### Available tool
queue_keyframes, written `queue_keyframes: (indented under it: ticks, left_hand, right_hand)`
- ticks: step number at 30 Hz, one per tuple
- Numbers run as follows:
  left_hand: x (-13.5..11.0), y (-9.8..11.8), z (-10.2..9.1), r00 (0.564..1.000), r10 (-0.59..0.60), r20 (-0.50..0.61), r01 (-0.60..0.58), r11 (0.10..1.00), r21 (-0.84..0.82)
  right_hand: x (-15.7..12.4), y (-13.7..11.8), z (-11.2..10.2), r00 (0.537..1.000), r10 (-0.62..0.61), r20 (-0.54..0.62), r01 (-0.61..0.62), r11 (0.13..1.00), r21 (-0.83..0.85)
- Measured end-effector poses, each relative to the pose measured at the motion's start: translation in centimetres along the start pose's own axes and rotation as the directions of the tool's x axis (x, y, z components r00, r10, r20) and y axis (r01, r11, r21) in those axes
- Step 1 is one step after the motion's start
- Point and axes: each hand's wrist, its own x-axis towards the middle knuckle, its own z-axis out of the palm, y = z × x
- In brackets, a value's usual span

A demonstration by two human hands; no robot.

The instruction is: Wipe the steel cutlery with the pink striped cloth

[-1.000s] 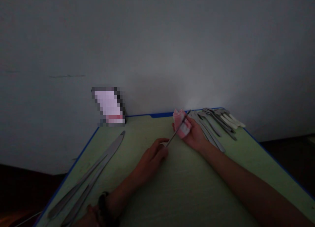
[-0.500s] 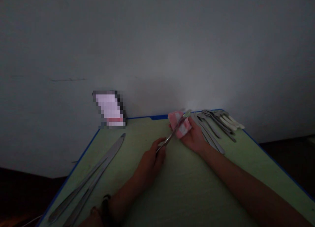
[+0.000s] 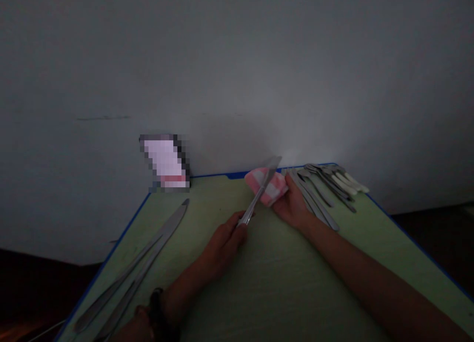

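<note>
My left hand (image 3: pixel 224 245) grips the handle of a steel table knife (image 3: pixel 259 193), whose blade slants up and to the right across the cloth. A pink and white checked cloth (image 3: pixel 267 186) is bunched in my right hand (image 3: pixel 292 203), and the blade lies over its face. The cloth hides most of my right fingers. A row of steel spoons and forks (image 3: pixel 318 189) lies just right of my right hand.
Long steel knives (image 3: pixel 129 268) lie at the left of the green mat (image 3: pixel 281 282), which has a blue edge. A pixelated pink and white object (image 3: pixel 165 164) stands at the far edge against the grey wall. A dark band (image 3: pixel 157 307) circles my left wrist.
The knife in my left hand has turned, showing its broad blade instead of a thin edge. The cloth in my right hand has shifted slightly left.
</note>
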Motion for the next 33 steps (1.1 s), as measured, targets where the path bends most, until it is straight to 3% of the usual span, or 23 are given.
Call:
queue_keyframes:
  ticks: [6,11,16,26,30,33]
  left_hand:
    - [0.5,0.3,0.1,0.999,-0.006,0.045,0.003,0.997,0.072]
    - [0.6,0.1,0.1,0.998,-0.001,0.068,-0.007,0.993,0.115]
    - [0.6,0.1,-0.1,0.993,0.002,0.121,-0.018,0.991,0.131]
    - [0.2,0.4,-0.3,0.98,0.088,0.18,-0.117,0.981,0.157]
    - [0.2,0.3,-0.3,0.971,0.124,0.204,-0.161,0.971,0.178]
    - [0.4,0.3,-0.1,0.983,0.101,0.155,-0.132,0.97,0.204]
  right_hand:
    - [-0.4,-0.7,-0.5,0.998,0.047,0.032,-0.05,0.996,0.079]
    - [0.3,0.0,-0.9,1.0,0.0,0.007,0.001,0.999,-0.054]
    - [0.4,0.8,-0.7,0.999,0.002,0.054,0.008,0.983,-0.181]
    - [0.4,0.9,-0.4,0.999,-0.048,-0.005,0.047,0.986,-0.158]
    - [0.3,1.3,-0.5,0.995,-0.1,-0.015,0.091,0.948,-0.304]
    - [-0.1,1.4,-0.2,0.991,-0.136,0.009,0.122,0.861,-0.494]
